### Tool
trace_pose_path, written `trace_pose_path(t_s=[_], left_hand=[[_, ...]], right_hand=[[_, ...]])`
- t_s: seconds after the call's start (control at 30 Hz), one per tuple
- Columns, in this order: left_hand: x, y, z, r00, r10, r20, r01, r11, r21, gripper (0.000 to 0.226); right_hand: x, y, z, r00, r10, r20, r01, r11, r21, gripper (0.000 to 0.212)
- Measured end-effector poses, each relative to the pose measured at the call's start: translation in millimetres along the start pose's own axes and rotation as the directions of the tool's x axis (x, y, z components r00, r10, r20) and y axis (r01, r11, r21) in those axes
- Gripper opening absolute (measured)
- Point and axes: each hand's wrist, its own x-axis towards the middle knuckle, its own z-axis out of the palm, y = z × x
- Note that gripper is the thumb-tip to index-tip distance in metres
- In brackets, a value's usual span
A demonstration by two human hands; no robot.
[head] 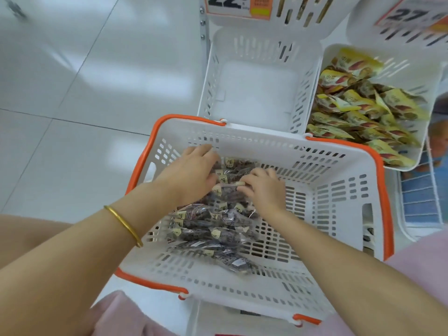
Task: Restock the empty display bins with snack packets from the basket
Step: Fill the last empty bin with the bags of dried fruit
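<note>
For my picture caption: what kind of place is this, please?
Most likely a shop's snack aisle: price cards sit on white display bins, one bin holds yellow snack packets, and a shopping basket with orange handles holds dark packets.

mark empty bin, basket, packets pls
empty bin (257, 93): head view, bare floor of the bin.
basket (242, 297): head view, near wall.
packets (213, 234): head view, middle of the pile in the basket.

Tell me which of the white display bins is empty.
The empty bin stands straight beyond the basket, left of the neighbouring bin heaped with yellow packets. Its bare white floor shows.
</note>
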Motion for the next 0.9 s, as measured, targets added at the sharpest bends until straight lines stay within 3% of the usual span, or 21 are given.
trace_pose_path(t_s=[0.13,0.23,0.33,0.4,0.47,0.57,0.7,0.8,0.9], left_hand=[[-2.2,4.2,-14.8,0.997,-0.076,-0.032,0.067,0.976,-0.208,0.056],[-8.5,11.8,-22.6,0.995,-0.094,-0.032,0.071,0.898,-0.433,0.066],[-23.7,23.2,-27.5,0.994,-0.092,-0.055,0.037,0.771,-0.635,0.070],[-35.6,27.3,-30.2,0.993,-0.094,-0.066,0.022,0.722,-0.691,0.068],[-47.2,28.2,-35.2,0.993,-0.089,-0.083,0.005,0.713,-0.701,0.065],[-56.4,31.0,-53.1,0.994,-0.094,-0.060,0.024,0.702,-0.712,0.063],[-46.1,30.6,-81.6,0.995,-0.071,-0.071,-0.014,0.605,-0.796,0.055],[-38.1,16.0,-86.2,0.993,-0.110,-0.052,0.008,0.480,-0.877,0.057],[-33.7,2.9,-85.9,0.968,-0.236,-0.084,0.016,0.393,-0.919,0.054]], right_hand=[[-10.3,-3.2,-49.0,0.988,0.149,-0.050,-0.125,0.937,0.327,0.027],[-22.8,-14.1,-89.5,0.957,0.287,0.047,-0.230,0.647,0.727,0.025],[-40.6,-24.7,-121.5,0.915,0.340,0.219,-0.353,0.408,0.842,0.031],[-50.4,-31.4,-137.3,0.882,0.341,0.325,-0.432,0.310,0.847,0.024],[-58.2,-38.2,-152.5,0.870,0.304,0.388,-0.471,0.278,0.837,0.014],[-67.5,-42.2,-172.9,0.855,0.210,0.475,-0.517,0.264,0.814,0.016],[-61.4,-31.9,-187.8,0.888,0.068,0.455,-0.456,0.262,0.851,0.024],[-47.0,-26.6,-190.9,0.913,0.102,0.396,-0.406,0.336,0.850,0.038],[-36.9,-27.0,-191.4,0.913,0.201,0.355,-0.400,0.276,0.874,0.035]])
